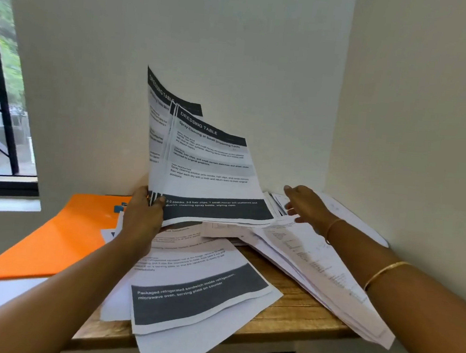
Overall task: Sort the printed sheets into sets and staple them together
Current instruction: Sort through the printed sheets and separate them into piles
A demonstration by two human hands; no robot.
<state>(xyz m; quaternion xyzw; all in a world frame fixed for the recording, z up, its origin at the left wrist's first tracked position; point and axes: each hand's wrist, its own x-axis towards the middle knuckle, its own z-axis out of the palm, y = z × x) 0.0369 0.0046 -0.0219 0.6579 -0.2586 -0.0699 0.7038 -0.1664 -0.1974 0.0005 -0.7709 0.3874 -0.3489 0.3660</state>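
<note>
White printed sheets with dark header bands [200,157] stand upright above the wooden table [293,314], pinched at bottom edge by left hand [142,216], likely one set; right hand [305,204], fingers spread, reaches loose papers [317,255].

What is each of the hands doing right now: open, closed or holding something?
Left hand: gripping the raised Dressing Table sheets.
Right hand: open over the paper pile, holding nothing.
</note>
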